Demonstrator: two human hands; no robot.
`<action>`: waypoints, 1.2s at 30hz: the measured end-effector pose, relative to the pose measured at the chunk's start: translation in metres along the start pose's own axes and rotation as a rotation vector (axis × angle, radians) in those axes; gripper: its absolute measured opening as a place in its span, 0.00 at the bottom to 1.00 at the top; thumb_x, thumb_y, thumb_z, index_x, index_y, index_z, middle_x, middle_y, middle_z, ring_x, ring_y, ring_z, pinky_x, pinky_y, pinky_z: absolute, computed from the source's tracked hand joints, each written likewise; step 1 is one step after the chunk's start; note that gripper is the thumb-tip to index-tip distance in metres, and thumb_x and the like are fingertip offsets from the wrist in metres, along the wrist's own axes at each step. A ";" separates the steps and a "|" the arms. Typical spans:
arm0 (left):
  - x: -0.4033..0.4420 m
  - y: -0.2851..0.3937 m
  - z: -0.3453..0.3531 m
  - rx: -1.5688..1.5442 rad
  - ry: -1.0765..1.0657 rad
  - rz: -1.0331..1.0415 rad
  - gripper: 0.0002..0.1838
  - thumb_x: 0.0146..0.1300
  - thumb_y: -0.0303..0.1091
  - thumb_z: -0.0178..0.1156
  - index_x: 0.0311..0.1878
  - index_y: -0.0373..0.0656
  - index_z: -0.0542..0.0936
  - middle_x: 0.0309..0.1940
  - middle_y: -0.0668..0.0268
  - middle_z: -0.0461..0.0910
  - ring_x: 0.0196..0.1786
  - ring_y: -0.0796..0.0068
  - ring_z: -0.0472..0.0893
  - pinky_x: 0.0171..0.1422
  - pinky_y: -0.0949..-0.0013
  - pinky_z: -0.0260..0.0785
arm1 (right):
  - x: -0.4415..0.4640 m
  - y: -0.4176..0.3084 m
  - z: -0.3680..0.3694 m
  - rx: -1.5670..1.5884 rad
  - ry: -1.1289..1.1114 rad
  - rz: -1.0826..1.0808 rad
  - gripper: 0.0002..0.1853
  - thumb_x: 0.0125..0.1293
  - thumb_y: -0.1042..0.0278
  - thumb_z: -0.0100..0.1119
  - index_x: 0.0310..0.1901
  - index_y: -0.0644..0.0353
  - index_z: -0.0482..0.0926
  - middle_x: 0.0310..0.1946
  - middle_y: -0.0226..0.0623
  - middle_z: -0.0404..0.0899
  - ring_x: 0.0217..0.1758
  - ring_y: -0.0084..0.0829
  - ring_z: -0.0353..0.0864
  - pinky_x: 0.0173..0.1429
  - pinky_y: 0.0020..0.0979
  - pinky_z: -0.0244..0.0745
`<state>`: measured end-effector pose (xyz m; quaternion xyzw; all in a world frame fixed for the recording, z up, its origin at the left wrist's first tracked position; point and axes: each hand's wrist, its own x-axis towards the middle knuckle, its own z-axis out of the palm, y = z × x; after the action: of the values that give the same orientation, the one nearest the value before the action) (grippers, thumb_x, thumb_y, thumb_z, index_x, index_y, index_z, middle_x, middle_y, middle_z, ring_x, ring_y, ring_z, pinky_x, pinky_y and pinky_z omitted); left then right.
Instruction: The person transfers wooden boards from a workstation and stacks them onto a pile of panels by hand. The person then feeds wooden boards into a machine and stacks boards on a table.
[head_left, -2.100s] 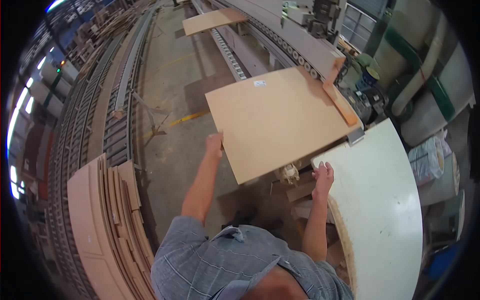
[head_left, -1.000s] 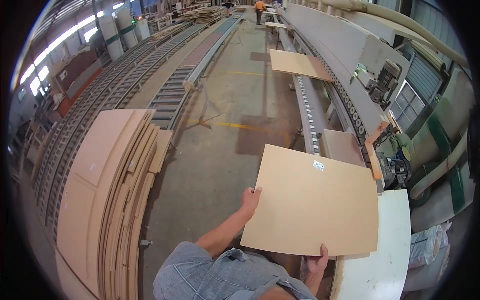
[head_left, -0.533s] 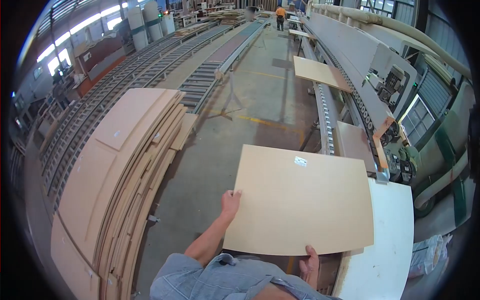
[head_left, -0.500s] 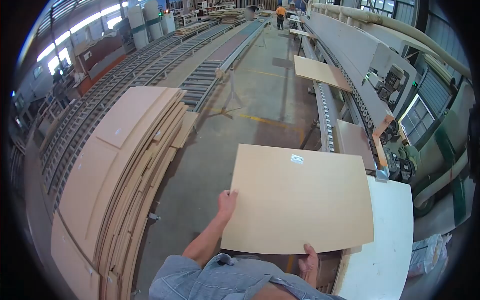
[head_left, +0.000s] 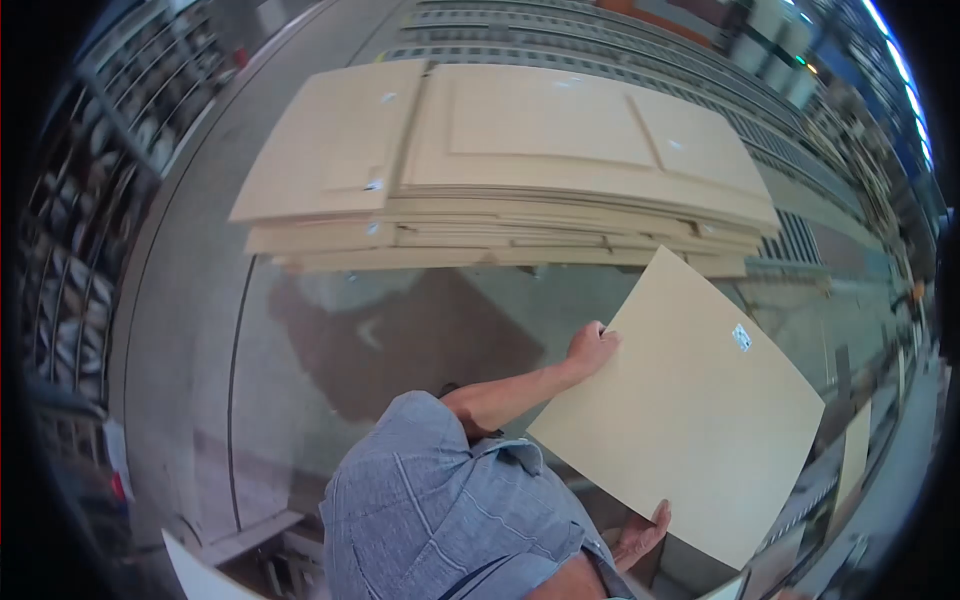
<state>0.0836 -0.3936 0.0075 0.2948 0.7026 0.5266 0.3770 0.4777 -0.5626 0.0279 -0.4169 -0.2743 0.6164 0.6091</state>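
Note:
A beige wooden panel (head_left: 690, 420) with a small white label (head_left: 741, 338) is held in front of my body, off the floor. My left hand (head_left: 594, 350) is closed on its left edge, thumb on the upper face. At the near edge, my right hand (head_left: 642, 537) grips the panel with the thumb on top; its other fingers are mostly hidden underneath. The panel's far corner overlaps the view of a low stack of similar panels (head_left: 540, 172), several layers deep and uneven along the near side.
Roller conveyors (head_left: 470, 52) run behind the stack. A storage rack (head_left: 80, 290) stands on the far left. Grey concrete floor (head_left: 190, 330) lies between rack and stack, with my shadow and the panel's on it. A white board edge (head_left: 195, 570) shows at the bottom left.
My view and body have turned left, toward the stack. The panel came round with me, still in both hands, and now appears rotated and further right in view.

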 end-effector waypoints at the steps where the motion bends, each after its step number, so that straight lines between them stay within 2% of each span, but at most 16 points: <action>1: 0.017 0.000 -0.041 0.010 0.060 0.026 0.25 0.65 0.52 0.65 0.39 0.33 0.80 0.36 0.48 0.85 0.41 0.51 0.85 0.46 0.51 0.75 | 0.013 0.014 0.034 0.043 0.036 0.070 0.32 0.72 0.55 0.65 0.71 0.65 0.72 0.71 0.49 0.72 0.75 0.49 0.71 0.80 0.53 0.66; 2: 0.030 -0.010 -0.076 0.025 0.112 0.033 0.25 0.65 0.52 0.64 0.39 0.33 0.80 0.36 0.47 0.85 0.41 0.49 0.86 0.46 0.51 0.75 | 0.023 0.029 0.062 0.074 0.087 0.150 0.30 0.72 0.58 0.64 0.71 0.65 0.72 0.71 0.48 0.73 0.74 0.48 0.72 0.80 0.52 0.67; 5: 0.061 -0.023 -0.195 -0.022 0.272 -0.048 0.25 0.64 0.52 0.66 0.37 0.33 0.79 0.35 0.48 0.85 0.41 0.55 0.86 0.45 0.51 0.75 | 0.053 0.077 0.164 0.063 -0.023 0.289 0.25 0.73 0.63 0.62 0.67 0.67 0.74 0.66 0.45 0.77 0.71 0.42 0.75 0.75 0.46 0.71; 6: 0.068 -0.028 -0.230 -0.058 0.357 -0.048 0.22 0.64 0.49 0.67 0.35 0.34 0.79 0.31 0.55 0.83 0.37 0.64 0.82 0.41 0.55 0.74 | 0.074 0.102 0.181 0.110 -0.116 0.322 0.18 0.76 0.66 0.58 0.63 0.64 0.77 0.62 0.41 0.81 0.67 0.38 0.79 0.75 0.43 0.73; 7: 0.074 -0.032 -0.262 -0.093 0.436 -0.044 0.20 0.63 0.46 0.68 0.33 0.35 0.79 0.27 0.62 0.81 0.33 0.74 0.79 0.37 0.59 0.73 | 0.080 0.115 0.222 0.147 -0.205 0.350 0.17 0.76 0.66 0.58 0.61 0.64 0.78 0.60 0.41 0.82 0.66 0.37 0.80 0.74 0.43 0.73; 8: 0.078 -0.052 -0.288 -0.063 0.442 -0.081 0.24 0.63 0.50 0.68 0.34 0.33 0.79 0.29 0.54 0.84 0.35 0.65 0.83 0.42 0.54 0.75 | 0.085 0.121 0.250 0.143 -0.259 0.383 0.17 0.76 0.66 0.58 0.61 0.65 0.79 0.59 0.42 0.82 0.66 0.37 0.79 0.75 0.43 0.72; 14: 0.065 -0.081 -0.424 -0.290 0.834 -0.210 0.21 0.65 0.44 0.71 0.41 0.30 0.82 0.33 0.63 0.85 0.36 0.75 0.82 0.41 0.62 0.76 | 0.156 0.220 0.380 0.013 -0.524 0.627 0.23 0.74 0.67 0.58 0.66 0.69 0.75 0.65 0.44 0.79 0.69 0.40 0.78 0.77 0.43 0.70; 17: 0.049 -0.069 -0.476 -0.461 0.927 -0.290 0.19 0.67 0.42 0.71 0.44 0.30 0.83 0.36 0.64 0.85 0.39 0.76 0.82 0.42 0.64 0.76 | 0.164 0.255 0.475 -0.048 -0.614 0.668 0.22 0.71 0.68 0.60 0.63 0.72 0.77 0.63 0.46 0.80 0.69 0.41 0.78 0.77 0.43 0.69; 20: 0.040 -0.073 -0.513 -0.588 1.074 -0.181 0.18 0.69 0.39 0.69 0.46 0.30 0.82 0.38 0.61 0.85 0.40 0.73 0.84 0.44 0.65 0.77 | 0.185 0.306 0.553 -0.165 -0.747 0.740 0.28 0.72 0.68 0.59 0.70 0.72 0.70 0.69 0.47 0.76 0.69 0.42 0.77 0.77 0.44 0.68; 22: 0.046 -0.110 -0.542 -0.197 1.226 0.015 0.16 0.69 0.35 0.68 0.46 0.28 0.81 0.41 0.58 0.85 0.40 0.69 0.85 0.45 0.64 0.78 | 0.188 0.333 0.626 -0.184 -0.849 0.777 0.27 0.72 0.68 0.59 0.69 0.72 0.72 0.68 0.47 0.78 0.69 0.40 0.77 0.77 0.43 0.68; 24: 0.023 -0.127 -0.553 -0.146 1.337 0.060 0.14 0.68 0.31 0.66 0.47 0.26 0.81 0.43 0.55 0.85 0.41 0.65 0.86 0.47 0.62 0.79 | 0.181 0.361 0.670 -0.215 -0.970 0.874 0.25 0.72 0.66 0.61 0.67 0.71 0.75 0.65 0.46 0.80 0.68 0.39 0.78 0.76 0.41 0.69; 28: 0.025 -0.122 -0.615 -0.810 1.524 -0.053 0.17 0.64 0.25 0.64 0.51 0.21 0.80 0.49 0.48 0.85 0.47 0.57 0.87 0.53 0.54 0.82 | 0.161 0.436 0.777 -0.275 -1.217 0.955 0.22 0.73 0.62 0.62 0.61 0.70 0.81 0.59 0.44 0.85 0.64 0.36 0.82 0.72 0.38 0.72; 30: 0.019 -0.126 -0.650 -0.931 1.576 -0.027 0.20 0.65 0.26 0.64 0.55 0.19 0.78 0.51 0.45 0.84 0.49 0.54 0.87 0.55 0.52 0.83 | 0.141 0.477 0.825 -0.276 -1.308 1.047 0.23 0.73 0.61 0.63 0.62 0.71 0.80 0.60 0.45 0.84 0.63 0.37 0.83 0.70 0.38 0.75; 32: 0.015 -0.132 -0.686 -0.847 1.628 -0.069 0.22 0.69 0.27 0.64 0.58 0.17 0.77 0.52 0.46 0.84 0.49 0.53 0.87 0.54 0.52 0.83 | 0.113 0.521 0.865 -0.233 -1.343 1.135 0.23 0.73 0.63 0.65 0.62 0.73 0.80 0.60 0.46 0.84 0.62 0.37 0.84 0.69 0.38 0.77; 35: 0.028 -0.111 -0.732 -0.766 1.752 -0.174 0.22 0.73 0.32 0.63 0.58 0.17 0.78 0.53 0.46 0.84 0.49 0.52 0.87 0.52 0.53 0.84 | 0.065 0.570 0.932 -0.152 -1.357 1.157 0.22 0.71 0.68 0.67 0.61 0.74 0.79 0.59 0.47 0.85 0.62 0.38 0.85 0.70 0.39 0.77; 36: 0.036 -0.118 -0.754 -0.743 1.776 -0.161 0.22 0.73 0.32 0.63 0.57 0.17 0.78 0.53 0.46 0.84 0.49 0.52 0.87 0.52 0.52 0.84 | 0.052 0.598 0.956 -0.228 -1.360 1.167 0.21 0.73 0.67 0.64 0.63 0.71 0.81 0.62 0.44 0.84 0.66 0.38 0.82 0.73 0.40 0.72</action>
<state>-0.5713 -0.7865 0.0076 -0.3980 0.5384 0.7188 -0.1875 -0.6406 -0.4138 -0.0073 -0.0930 -0.3797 0.9098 -0.1392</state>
